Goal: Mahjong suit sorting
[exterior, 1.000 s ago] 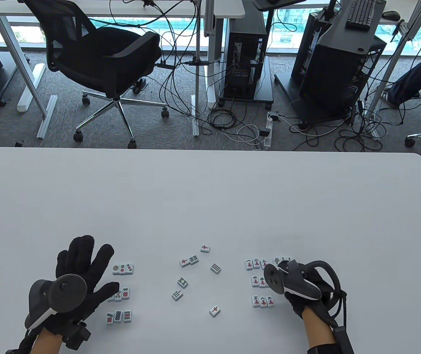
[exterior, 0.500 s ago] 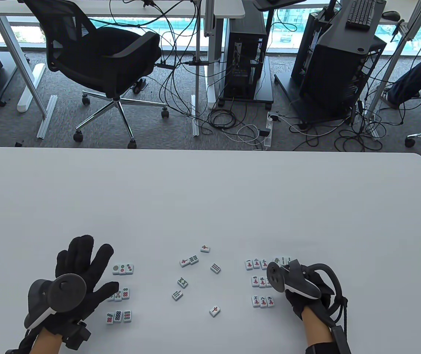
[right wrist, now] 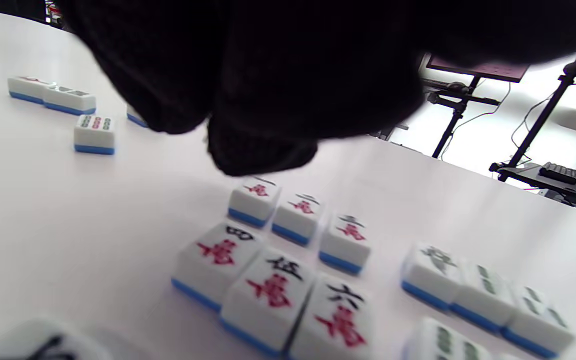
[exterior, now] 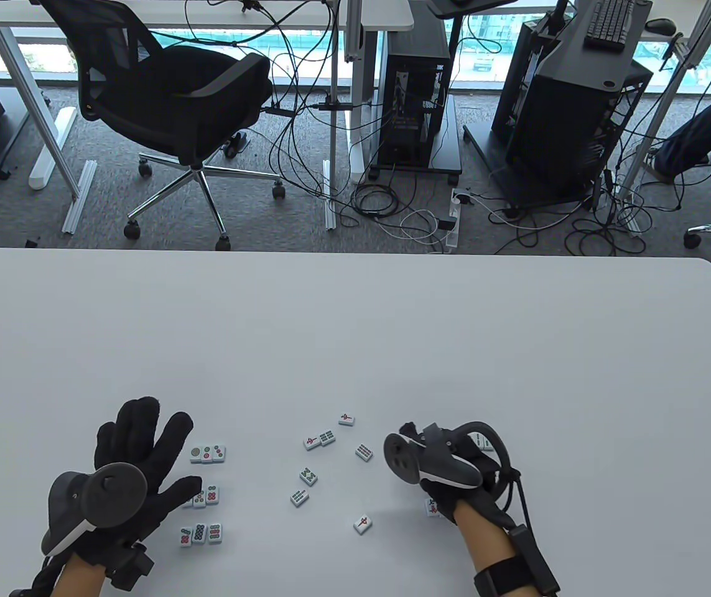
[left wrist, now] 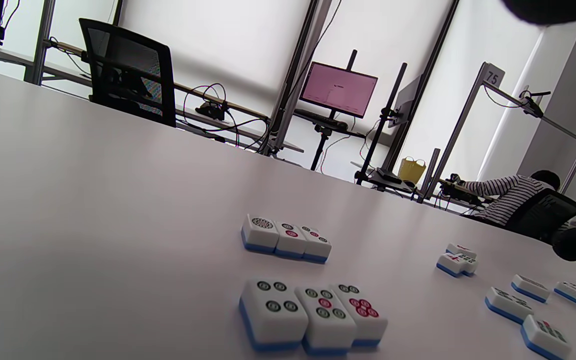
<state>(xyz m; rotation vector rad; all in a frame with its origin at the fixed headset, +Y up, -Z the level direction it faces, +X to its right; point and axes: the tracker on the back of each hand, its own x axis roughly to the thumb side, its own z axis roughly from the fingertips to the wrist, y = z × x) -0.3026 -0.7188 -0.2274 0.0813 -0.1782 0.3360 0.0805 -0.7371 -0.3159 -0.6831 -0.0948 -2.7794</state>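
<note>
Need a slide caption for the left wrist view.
Two neat rows of circle-suit tiles on the white table, unsorted tiles beyond.

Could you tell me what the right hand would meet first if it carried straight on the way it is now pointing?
The right hand points up-left toward the loose middle tiles. The bamboo tile lies nearest in that line, so it would likely be met first, though the hand's height above the table is unclear.

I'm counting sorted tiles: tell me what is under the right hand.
Under the right hand lie rows of red character tiles, with green bamboo tiles beside them. From above the hand covers nearly all; the nearest row is blurred, so no full count.
</note>
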